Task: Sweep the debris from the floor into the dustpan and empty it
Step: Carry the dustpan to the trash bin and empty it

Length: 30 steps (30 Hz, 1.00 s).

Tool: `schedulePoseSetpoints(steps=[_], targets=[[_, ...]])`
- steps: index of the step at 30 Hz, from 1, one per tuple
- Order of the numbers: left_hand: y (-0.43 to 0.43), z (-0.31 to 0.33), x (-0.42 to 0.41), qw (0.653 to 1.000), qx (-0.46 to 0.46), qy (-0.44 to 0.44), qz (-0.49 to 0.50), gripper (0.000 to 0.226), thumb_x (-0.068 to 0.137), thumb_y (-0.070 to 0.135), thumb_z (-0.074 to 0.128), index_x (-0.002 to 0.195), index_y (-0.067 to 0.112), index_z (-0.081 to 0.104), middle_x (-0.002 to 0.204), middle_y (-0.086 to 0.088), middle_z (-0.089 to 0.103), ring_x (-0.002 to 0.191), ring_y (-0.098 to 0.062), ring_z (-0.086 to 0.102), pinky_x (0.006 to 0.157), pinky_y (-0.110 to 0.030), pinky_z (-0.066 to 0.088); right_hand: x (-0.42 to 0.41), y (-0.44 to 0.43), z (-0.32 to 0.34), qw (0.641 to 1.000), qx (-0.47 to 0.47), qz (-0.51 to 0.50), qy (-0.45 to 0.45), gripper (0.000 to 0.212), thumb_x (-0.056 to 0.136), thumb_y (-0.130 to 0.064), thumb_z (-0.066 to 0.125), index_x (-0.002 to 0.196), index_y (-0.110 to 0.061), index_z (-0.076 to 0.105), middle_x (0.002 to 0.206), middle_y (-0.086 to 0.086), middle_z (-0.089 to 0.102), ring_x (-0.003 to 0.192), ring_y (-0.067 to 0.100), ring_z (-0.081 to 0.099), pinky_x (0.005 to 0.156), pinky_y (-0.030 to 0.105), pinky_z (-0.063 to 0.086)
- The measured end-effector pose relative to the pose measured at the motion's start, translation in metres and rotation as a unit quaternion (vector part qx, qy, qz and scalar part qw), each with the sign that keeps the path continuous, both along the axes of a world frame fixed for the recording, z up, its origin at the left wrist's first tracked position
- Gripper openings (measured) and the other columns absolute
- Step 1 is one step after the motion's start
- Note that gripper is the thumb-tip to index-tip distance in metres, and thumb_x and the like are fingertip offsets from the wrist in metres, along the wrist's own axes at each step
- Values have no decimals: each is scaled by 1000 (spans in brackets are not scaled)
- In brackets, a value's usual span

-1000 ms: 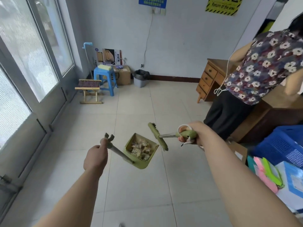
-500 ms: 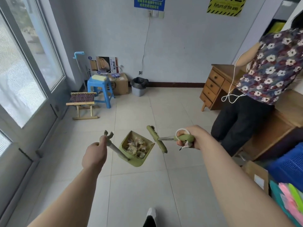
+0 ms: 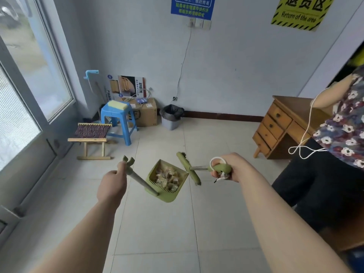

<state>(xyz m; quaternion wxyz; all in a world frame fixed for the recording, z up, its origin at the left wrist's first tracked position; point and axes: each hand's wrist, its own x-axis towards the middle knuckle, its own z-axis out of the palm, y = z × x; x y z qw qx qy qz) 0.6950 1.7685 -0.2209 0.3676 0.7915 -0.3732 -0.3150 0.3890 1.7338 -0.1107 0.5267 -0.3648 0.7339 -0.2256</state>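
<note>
A green dustpan (image 3: pixel 169 197) hangs above the tiled floor, filled with crumpled brownish debris (image 3: pixel 167 177). My left hand (image 3: pixel 111 185) is shut on the top of its long handle. To the right, my right hand (image 3: pixel 230 167) is shut on the green handle of a small broom (image 3: pixel 188 168), whose head sits just beside the pan's right edge. A grey waste bin (image 3: pixel 171 117) with a black liner stands against the far wall, ahead of the dustpan.
A blue plastic stool (image 3: pixel 118 121), a wooden folding stool (image 3: pixel 91 140) and a cardboard box (image 3: pixel 145 113) stand at the far left corner. A wooden desk (image 3: pixel 281 125) and a person (image 3: pixel 338 146) in a floral top are on the right. Glass doors line the left.
The view has advanced toward the far wall and tilted up; the bin, stools and desk appear closer. Both hands keep the dustpan and broom held in the same pose.
</note>
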Motion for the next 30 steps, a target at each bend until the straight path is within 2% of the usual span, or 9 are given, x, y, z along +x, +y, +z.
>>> schedulePoseSetpoints(steps=[7,12,17,21,23,30], targets=[[-149,-5,-21,1000,4,16,2,66,80,66,31,84,10,67,83,-14,66,74,-30,59,67,-39,47,-12,-147,-7,1000,4,-4,2,16,83,5,53,68,1,57,82,26,59,61,29,57,33,17,36],[-264,4,-22,999,16,28,-9,70,80,69,31,89,12,70,86,-12,68,79,-30,62,78,-45,52,-10,-255,-2,999,19,-38,-19,17,84,7,51,68,1,56,78,24,57,54,26,54,31,15,36],[-380,20,-24,999,4,16,-39,67,78,71,29,78,16,67,86,-13,66,79,-33,62,76,-43,51,-9,-356,4,998,25,-48,-19,22,85,6,50,64,1,55,73,22,56,54,25,53,30,14,34],[-462,17,-27,999,5,15,-34,64,81,78,40,75,18,61,78,-5,64,71,-22,58,59,-34,42,-15,-431,3,998,19,-63,-22,20,84,7,50,65,2,55,70,22,56,53,25,53,30,13,34],[-505,13,-28,999,10,0,-34,62,83,74,47,77,15,62,71,-6,62,64,-23,57,55,-32,39,-20,-471,2,998,14,-57,-14,18,84,6,50,67,1,56,70,21,57,55,25,54,30,14,33],[-644,-5,-42,999,14,-51,-5,53,87,64,53,84,12,64,67,-5,61,64,-26,59,56,-33,39,-45,-623,-2,999,13,-37,12,17,85,5,51,69,0,56,69,19,57,56,25,56,30,15,34]])
